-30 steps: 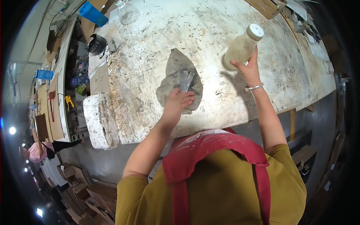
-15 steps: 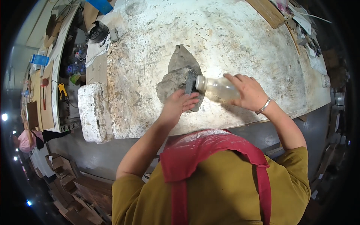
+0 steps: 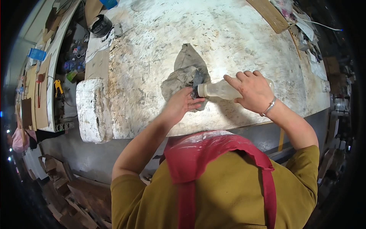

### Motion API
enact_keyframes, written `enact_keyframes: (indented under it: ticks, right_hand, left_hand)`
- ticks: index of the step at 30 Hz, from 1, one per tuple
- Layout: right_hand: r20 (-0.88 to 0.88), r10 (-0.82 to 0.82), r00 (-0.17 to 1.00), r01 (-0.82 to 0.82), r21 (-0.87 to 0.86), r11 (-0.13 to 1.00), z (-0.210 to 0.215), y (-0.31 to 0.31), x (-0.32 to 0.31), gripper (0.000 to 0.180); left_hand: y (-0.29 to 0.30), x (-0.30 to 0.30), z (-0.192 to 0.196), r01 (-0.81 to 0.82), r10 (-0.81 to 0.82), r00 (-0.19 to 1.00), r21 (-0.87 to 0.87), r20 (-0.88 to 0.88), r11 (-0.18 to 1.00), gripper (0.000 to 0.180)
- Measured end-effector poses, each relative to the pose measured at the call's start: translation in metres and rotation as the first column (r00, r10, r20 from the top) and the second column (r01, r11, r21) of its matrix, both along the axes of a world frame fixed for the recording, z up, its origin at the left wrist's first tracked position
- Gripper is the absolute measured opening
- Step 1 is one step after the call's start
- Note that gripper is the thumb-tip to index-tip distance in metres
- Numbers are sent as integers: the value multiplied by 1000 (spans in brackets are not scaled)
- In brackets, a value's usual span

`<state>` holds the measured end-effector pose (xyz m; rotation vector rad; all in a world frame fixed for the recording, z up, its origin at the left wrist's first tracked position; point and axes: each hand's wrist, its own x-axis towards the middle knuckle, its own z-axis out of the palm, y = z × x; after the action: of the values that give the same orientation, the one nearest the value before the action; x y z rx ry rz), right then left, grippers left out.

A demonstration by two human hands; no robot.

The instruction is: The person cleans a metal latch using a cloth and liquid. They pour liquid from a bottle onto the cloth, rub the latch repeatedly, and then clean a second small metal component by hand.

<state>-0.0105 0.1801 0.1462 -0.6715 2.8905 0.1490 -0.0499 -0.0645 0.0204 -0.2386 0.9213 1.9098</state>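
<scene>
My right hand point(image 3: 254, 91) is wrapped over a clear plastic bottle point(image 3: 220, 90) lying nearly level above the table. Its pale neck points left and meets a dark grey strip point(image 3: 198, 79), which looks folded. My left hand point(image 3: 182, 104) holds the strip's lower end by the bottle mouth, its outer fingers somewhat apart. What the strip is made of, I cannot tell. Beneath and behind it lies a crumpled grey cloth point(image 3: 178, 79), a pointed flap reaching away from me. The bottle mouth is hidden against the strip.
The worktable point(image 3: 145, 49) has a white, stained top. At its left front corner sits a white wrapped block point(image 3: 90, 110). A black tub point(image 3: 101, 26) stands at the far left, and a wooden board point(image 3: 268, 15) lies at the far right. Left shelves hold yellow-handled pliers point(image 3: 58, 88).
The bottle's neck has come down and left against the dark strip in my left hand. My right hand has moved slightly right along the bottle. The view has shifted a little.
</scene>
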Motion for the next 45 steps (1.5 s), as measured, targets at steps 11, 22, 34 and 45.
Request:
enact_keyframes:
  ticks: [11, 22, 34, 45]
  right_hand:
    - [115, -93, 989, 94, 2, 996, 0, 16, -6, 64]
    - [203, -227, 953, 261, -165, 951, -13, 39, 10, 73]
    - [23, -107, 994, 108, -66, 992, -13, 20, 18, 68]
    - [43, -58, 997, 61, -74, 995, -5, -3, 19, 66]
  left_hand:
    - [-5, 8, 5, -59, -58, 963, -414, -264, 908, 21]
    - [-3, 6, 18, -508, -638, 57, -573, -768, 643, 26]
    - [-13, 10, 13, -109, -402, 785, -742, -473, 661, 22]
    - [-15, 9, 4, 30, -230, 904, -483, -361, 875, 24]
